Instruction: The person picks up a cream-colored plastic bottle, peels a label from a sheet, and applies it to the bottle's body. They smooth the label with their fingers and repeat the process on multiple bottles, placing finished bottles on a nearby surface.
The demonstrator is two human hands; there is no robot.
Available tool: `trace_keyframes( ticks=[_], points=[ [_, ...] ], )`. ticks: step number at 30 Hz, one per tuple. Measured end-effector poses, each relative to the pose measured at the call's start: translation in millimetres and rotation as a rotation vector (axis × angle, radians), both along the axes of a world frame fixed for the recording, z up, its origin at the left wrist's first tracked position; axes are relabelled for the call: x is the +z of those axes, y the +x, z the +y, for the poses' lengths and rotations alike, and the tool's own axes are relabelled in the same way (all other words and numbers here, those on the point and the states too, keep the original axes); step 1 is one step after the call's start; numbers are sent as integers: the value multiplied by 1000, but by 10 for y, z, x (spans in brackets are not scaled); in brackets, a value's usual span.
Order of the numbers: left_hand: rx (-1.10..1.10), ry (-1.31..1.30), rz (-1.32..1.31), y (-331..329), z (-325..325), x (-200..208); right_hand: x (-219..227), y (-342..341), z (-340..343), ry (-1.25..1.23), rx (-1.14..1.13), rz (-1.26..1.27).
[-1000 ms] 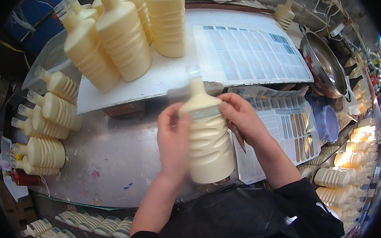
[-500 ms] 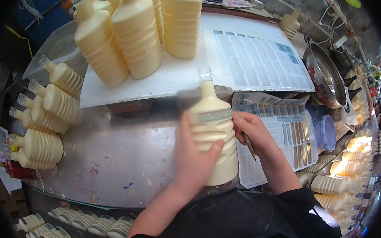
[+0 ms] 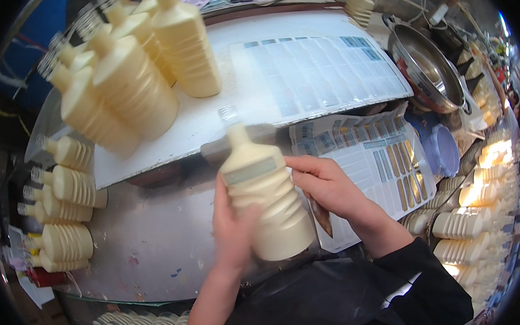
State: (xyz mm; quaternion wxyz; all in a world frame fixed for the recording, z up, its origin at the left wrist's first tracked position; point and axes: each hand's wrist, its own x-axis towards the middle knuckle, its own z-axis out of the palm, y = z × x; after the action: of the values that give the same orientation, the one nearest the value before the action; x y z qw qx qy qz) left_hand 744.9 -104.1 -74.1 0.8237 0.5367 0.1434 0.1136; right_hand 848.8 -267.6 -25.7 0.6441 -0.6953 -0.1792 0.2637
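Observation:
A cream plastic bottle with a clear threaded neck and ribbed sides stands slightly tilted to the left in front of me. Across its shoulder runs a blue-grey label strip. My left hand, somewhat blurred, wraps round the bottle's left side with the thumb across its front. At the opposite edge, the fingertips of my right hand touch the bottle near the label's right end. A brown pointed tool, blade-like, hangs tip-down from that hand, its upper part hidden by the fingers.
Several cream bottles stand on a raised white board; others lie at the left. Label sheets cover the board's right, with another printed sheet below. A metal pan and a lilac tub sit at the right.
The view has shifted, so the surroundings sit differently. The bottle has tipped to the left in my left hand. The brown tool has turned to show a broader side.

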Motion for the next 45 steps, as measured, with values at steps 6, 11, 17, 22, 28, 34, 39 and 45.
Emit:
trace_keyframes(
  ticks=[6, 11, 17, 22, 28, 34, 39, 45],
  points=[
    [-24, -108, -23, 37, -41, 109, 54, 24, -103, -109, 95, -64],
    [-30, -92, -41, 47, -69, 96, -149, 36, -132, -81, 69, -140],
    [-4, -136, -51, 23, -77, 107, -282, 70, -117, -39, 58, -140],
    [47, 9, -13, 24, -74, 124, -119, 55, -81, 17, 36, 121],
    [80, 311, 67, -38, -16, 129, -199, 134, -81, 11, 43, 238],
    [177, 319, 61, 25, 151, 128, -198, 243, -20, 9, -12, 98],
    [187, 117, 92, 153, 234, 140, -165, 285, 68, 43, 12, 128],
    [202, -26, 57, 216, 193, 130, -188, 328, 99, -17, 27, 116]
  ],
)
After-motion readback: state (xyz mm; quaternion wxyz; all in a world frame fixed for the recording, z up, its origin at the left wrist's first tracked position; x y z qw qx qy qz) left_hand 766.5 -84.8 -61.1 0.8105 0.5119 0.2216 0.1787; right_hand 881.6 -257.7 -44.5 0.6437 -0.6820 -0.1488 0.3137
